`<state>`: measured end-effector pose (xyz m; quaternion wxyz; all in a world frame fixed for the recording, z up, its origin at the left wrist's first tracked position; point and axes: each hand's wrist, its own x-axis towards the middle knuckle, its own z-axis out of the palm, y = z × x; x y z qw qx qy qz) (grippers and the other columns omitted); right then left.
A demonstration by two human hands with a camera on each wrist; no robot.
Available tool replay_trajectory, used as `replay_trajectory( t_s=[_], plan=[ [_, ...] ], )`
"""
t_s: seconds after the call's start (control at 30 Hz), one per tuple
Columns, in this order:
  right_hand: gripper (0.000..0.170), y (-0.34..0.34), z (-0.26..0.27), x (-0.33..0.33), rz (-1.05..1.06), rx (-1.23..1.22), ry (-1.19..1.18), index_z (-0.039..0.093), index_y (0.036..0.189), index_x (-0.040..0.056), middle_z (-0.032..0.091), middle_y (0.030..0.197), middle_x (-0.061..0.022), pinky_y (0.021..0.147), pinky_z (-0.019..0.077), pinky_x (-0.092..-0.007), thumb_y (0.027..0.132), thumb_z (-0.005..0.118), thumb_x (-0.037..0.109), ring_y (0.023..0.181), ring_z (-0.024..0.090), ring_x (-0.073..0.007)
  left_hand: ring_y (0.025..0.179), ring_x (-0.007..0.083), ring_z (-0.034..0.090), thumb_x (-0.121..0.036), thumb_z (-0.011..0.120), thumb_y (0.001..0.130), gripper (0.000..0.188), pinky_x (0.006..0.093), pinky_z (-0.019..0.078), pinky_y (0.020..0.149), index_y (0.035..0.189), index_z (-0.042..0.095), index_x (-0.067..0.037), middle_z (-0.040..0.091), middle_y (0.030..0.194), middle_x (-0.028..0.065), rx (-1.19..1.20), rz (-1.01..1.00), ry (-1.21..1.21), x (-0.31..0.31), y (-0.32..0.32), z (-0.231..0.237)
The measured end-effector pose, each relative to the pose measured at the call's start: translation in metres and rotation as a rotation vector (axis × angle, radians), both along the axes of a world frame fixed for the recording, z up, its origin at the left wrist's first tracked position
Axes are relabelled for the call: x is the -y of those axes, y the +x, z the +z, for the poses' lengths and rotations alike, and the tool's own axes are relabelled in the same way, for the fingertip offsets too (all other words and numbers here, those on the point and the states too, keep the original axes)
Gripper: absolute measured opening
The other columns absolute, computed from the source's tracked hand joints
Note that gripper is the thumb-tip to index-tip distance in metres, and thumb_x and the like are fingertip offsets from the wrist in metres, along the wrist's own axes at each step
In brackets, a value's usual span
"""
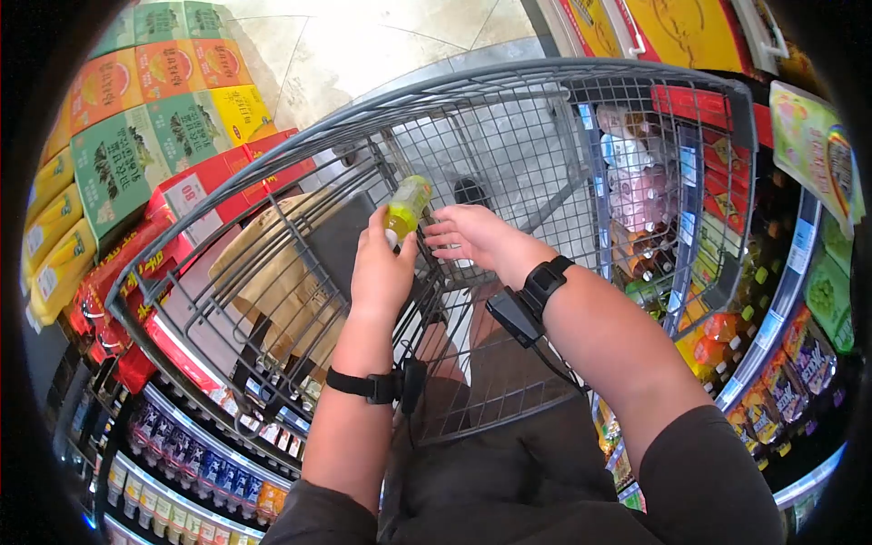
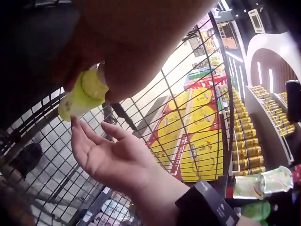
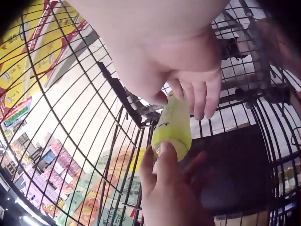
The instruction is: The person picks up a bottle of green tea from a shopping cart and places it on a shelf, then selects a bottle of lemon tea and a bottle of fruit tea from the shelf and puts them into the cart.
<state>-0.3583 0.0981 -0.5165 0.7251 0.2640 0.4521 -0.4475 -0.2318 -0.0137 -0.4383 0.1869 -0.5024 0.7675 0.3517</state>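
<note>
A small bottle with a yellow-green label [image 1: 409, 202] is held above the shopping cart, tilted, its white cap end toward the body. The left hand [image 1: 382, 263] pinches its lower end between thumb and fingers; in the right wrist view the left thumb lies against the bottle [image 3: 175, 123]. Just right of the bottle, the right hand [image 1: 476, 240] has its fingers loosely extended, palm turned toward it. In the left wrist view the right hand [image 2: 115, 157] is palm up below the bottle [image 2: 84, 94]; whether a fingertip touches it is unclear.
The wire cart [image 1: 536, 163] surrounds the hands, with a dark panel and a brown paper bag [image 1: 282, 272] at its left. Stacked green and orange boxes [image 1: 136, 154] stand on the left. Shelves of bottled drinks [image 1: 636, 182] and hanging packets are on the right.
</note>
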Motion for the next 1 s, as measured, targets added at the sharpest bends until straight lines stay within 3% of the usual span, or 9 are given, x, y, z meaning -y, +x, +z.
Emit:
replay_trajectory(
  t_s=[0.17, 0.3, 0.4, 0.47, 0.57, 0.7, 0.8, 0.93, 1.0],
  plan=[
    [0.052, 0.005, -0.015, -0.001, 0.001, 0.054, -0.023, 0.039, 0.145, -0.0037, 0.054, 0.138, -0.0226, 0.099, 0.0541, -0.0454, 0.102, 0.052, 0.022, 0.123, 0.060, -0.0331, 0.114, 0.0408, 0.065, -0.020, 0.068, 0.095, 0.045, 0.0453, 0.0520, 0.095, 0.138, 0.058, -0.010, 0.065, 0.123, 0.0249, -0.099, 0.119, 0.023, -0.001, -0.001, -0.015],
    [0.050, 0.014, -0.021, -0.006, -0.056, 0.054, 0.016, 0.039, 0.142, -0.0037, 0.056, 0.135, -0.0250, 0.100, 0.0521, -0.0481, 0.104, 0.052, 0.025, 0.125, 0.058, -0.0367, 0.113, 0.0413, 0.066, -0.019, 0.068, 0.096, 0.046, 0.0444, 0.0526, 0.094, 0.139, 0.058, -0.009, 0.067, 0.121, 0.0248, -0.115, 0.142, 0.042, -0.003, 0.007, -0.026],
    [0.053, 0.017, -0.025, -0.009, -0.122, 0.063, 0.065, 0.038, 0.145, -0.0008, 0.055, 0.137, -0.0229, 0.102, 0.0514, -0.0486, 0.106, 0.050, 0.032, 0.127, 0.057, -0.0351, 0.097, 0.0316, 0.071, -0.015, 0.066, 0.098, 0.045, 0.0396, 0.0558, 0.085, 0.142, 0.057, -0.009, 0.069, 0.114, 0.0204, -0.211, 0.132, 0.068, -0.009, 0.010, -0.028],
    [0.055, 0.015, -0.022, -0.012, -0.170, 0.076, 0.092, 0.038, 0.148, 0.0016, 0.053, 0.139, -0.0210, 0.103, 0.0506, -0.0490, 0.107, 0.050, 0.037, 0.128, 0.057, -0.0336, 0.079, 0.0119, 0.065, -0.012, 0.060, 0.102, 0.043, 0.0274, 0.0552, 0.068, 0.145, 0.055, -0.007, 0.069, 0.104, 0.0103, -0.321, 0.330, 0.316, -0.017, -0.004, -0.010],
    [0.050, 0.000, 0.000, -0.018, -0.346, 0.014, 0.095, 0.044, 0.144, 0.0107, 0.057, 0.135, -0.0130, 0.104, 0.0472, -0.0511, 0.107, 0.048, 0.044, 0.125, 0.058, -0.0287, 0.079, 0.0119, 0.065, -0.011, 0.060, 0.102, 0.043, 0.0267, 0.0556, 0.069, 0.145, 0.054, -0.005, 0.069, 0.106, 0.0094, -0.393, 0.358, 0.420, -0.023, -0.014, 0.011],
    [0.045, -0.018, 0.030, -0.031, -0.512, -0.105, 0.138, 0.051, 0.137, 0.0127, 0.058, 0.132, -0.0103, 0.104, 0.0478, -0.0485, 0.107, 0.048, 0.046, 0.124, 0.057, -0.0257, 0.078, 0.0104, 0.064, -0.010, 0.061, 0.101, 0.042, 0.0255, 0.0541, 0.068, 0.143, 0.056, -0.003, 0.069, 0.100, 0.0070, -0.498, 0.387, 0.549, -0.019, -0.018, 0.052],
    [0.045, -0.031, 0.057, -0.047, -0.599, -0.084, -0.054, 0.051, 0.136, 0.0127, 0.059, 0.132, -0.0098, 0.105, 0.0475, -0.0461, 0.107, 0.048, 0.047, 0.122, 0.058, -0.0247, 0.076, 0.0094, 0.062, -0.008, 0.062, 0.099, 0.043, 0.0244, 0.0524, 0.068, 0.142, 0.058, -0.004, 0.068, 0.098, 0.0054, -0.581, 0.384, 0.597, -0.008, -0.017, 0.101],
    [0.047, -0.035, 0.139, -0.052, -0.454, -0.157, -0.211, 0.052, 0.136, 0.0125, 0.059, 0.133, -0.0097, 0.103, 0.0479, -0.0438, 0.106, 0.049, 0.049, 0.121, 0.059, -0.0235, 0.080, 0.0095, 0.061, -0.008, 0.065, 0.096, 0.046, 0.0245, 0.0516, 0.071, 0.141, 0.059, -0.004, 0.067, 0.104, 0.0051, -0.626, 0.321, 0.624, 0.009, 0.010, 0.161],
    [0.045, -0.029, 0.183, -0.055, -0.406, -0.206, -0.236, 0.053, 0.134, 0.0121, 0.060, 0.131, -0.0095, 0.101, 0.0494, -0.0430, 0.106, 0.051, 0.047, 0.120, 0.059, -0.0233, 0.076, 0.0041, 0.058, -0.006, 0.071, 0.093, 0.047, 0.0183, 0.0471, 0.068, 0.139, 0.062, -0.008, 0.066, 0.103, 0.0013, -0.754, 0.336, 0.601, 0.017, 0.025, 0.197]
  ],
)
